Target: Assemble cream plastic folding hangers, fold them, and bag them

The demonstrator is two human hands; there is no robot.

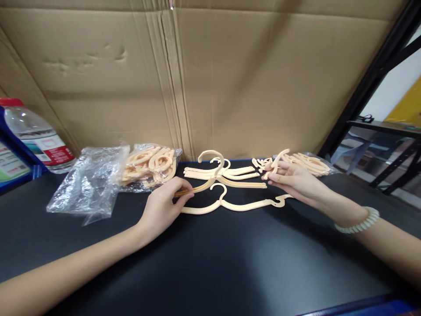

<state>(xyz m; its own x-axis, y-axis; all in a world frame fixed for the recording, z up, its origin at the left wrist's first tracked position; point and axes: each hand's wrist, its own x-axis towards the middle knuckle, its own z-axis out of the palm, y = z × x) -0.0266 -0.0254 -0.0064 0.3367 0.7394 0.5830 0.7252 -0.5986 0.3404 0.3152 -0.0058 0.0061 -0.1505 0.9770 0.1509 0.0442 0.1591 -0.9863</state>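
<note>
Surface: black tabletop (pixel 210 263), blue edging at the near right.
Centre: cream plastic hangers (pixel 230 175), one (pixel 230 204) laid flat nearest.
Left: crumpled clear bag (pixel 88 184); bag of hanger parts (pixel 148 164).
Right: loose hanger parts (pixel 309 163).
Far left: water bottle (pixel 36 136).

L hand (pixel 164 204) pinching end of cream hanger (pixel 210 175) | R hand (pixel 291 177) gripping small hanger piece (pixel 276 162), just right of hanger | 2nd hanger (pixel 230 204) lying just in front | bag of pieces (pixel 149 166) sitting left of hanger
</note>
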